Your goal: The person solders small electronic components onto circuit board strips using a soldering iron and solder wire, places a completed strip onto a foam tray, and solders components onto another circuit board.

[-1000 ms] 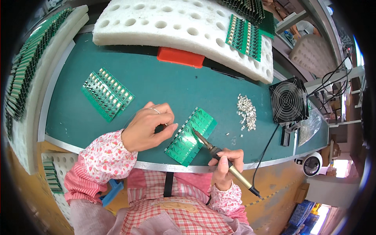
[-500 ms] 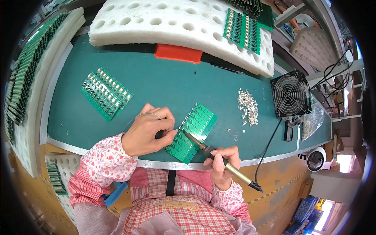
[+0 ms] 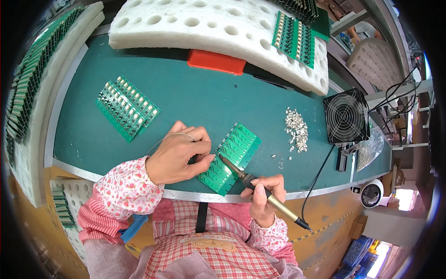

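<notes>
A green circuit board panel lies slantwise near the table's front edge, a row of small metal pins along its upper left side. My right hand is closed around the handle of a soldering iron. The iron's tip meets the board near its left edge, next to my left fingertips. My left hand is closed in a pinch on a thin solder wire, which loops over the back of the hand. The wire's end is hidden by the fingers. My left fingertips are at the board's left edge.
Two populated boards lie at left, overlapping. Small metal parts form a pile at right, beside a black fan. White foam racks with boards stand behind and at far left. A red bin sits under the back foam.
The whole view has shifted slightly. Both hands, the iron and the board keep nearly the same positions relative to each other.
</notes>
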### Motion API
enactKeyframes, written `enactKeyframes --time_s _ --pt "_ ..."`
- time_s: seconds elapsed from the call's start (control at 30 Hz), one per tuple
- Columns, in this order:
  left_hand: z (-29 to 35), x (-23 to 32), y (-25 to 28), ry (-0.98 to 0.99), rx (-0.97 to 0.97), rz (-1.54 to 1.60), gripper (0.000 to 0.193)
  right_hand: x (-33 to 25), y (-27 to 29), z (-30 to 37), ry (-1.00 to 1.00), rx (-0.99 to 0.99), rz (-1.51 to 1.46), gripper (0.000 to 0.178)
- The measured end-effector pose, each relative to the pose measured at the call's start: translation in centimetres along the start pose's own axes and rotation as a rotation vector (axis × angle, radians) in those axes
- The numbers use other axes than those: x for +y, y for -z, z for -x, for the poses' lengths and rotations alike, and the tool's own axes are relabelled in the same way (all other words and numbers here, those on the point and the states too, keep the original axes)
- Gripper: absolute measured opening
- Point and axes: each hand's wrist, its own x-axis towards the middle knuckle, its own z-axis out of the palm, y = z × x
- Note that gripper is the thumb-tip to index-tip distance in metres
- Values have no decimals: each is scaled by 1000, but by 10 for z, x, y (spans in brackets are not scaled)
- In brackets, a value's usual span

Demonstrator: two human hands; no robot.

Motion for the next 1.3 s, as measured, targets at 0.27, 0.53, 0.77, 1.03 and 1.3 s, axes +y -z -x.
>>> enactKeyframes --time_s 0.27,0.53,0.77,1.03,1.3 --pt "0 1 -1 16 2 -25 18 4 5 0 19 -40 16 9" --pt "-1 2 -1 19 5 8 17 3 4 5 23 5 32 9" --pt "-4 2 -2 -9 -1 -1 18 1 2 1 4 -2 38 8" --pt "-2 2 -4 -11 9 -12 19 4 0 3 76 -9 22 7" --pt "-3 -1 -3 16 20 -11 18 8 3 2 147 -60 89 8"
